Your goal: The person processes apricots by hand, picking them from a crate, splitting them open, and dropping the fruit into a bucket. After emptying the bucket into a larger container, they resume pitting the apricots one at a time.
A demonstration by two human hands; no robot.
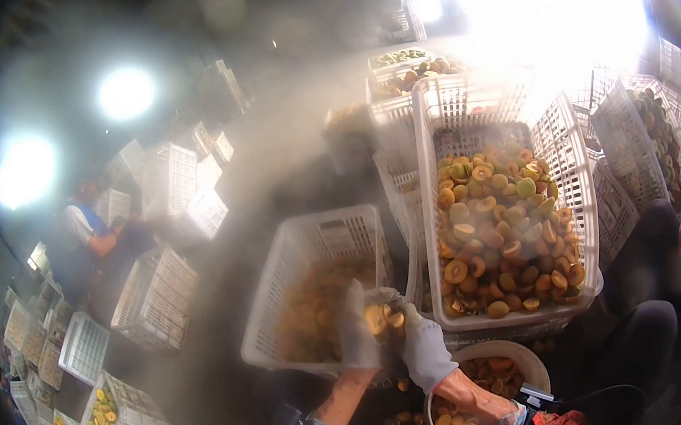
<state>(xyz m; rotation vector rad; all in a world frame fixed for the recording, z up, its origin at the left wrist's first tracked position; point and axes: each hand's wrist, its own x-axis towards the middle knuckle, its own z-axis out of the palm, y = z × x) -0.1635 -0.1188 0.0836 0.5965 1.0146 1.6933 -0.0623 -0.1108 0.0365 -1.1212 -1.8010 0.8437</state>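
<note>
Both my hands wear pale gloves and meet over the near rim of a white plastic crate. My left hand and my right hand together cup a small heap of halved orange-yellow fruit. The crate under them holds more fruit pieces low down at its bottom. Just right of it stands a fuller white crate piled with halved fruit. Below my right wrist sits a round white bucket with fruit pieces in it.
Many white crates are stacked at the back, at the right and at the lower left, some with fruit. Another person in a blue top bends over crates at the left. Haze and bright glare blur the top of the view.
</note>
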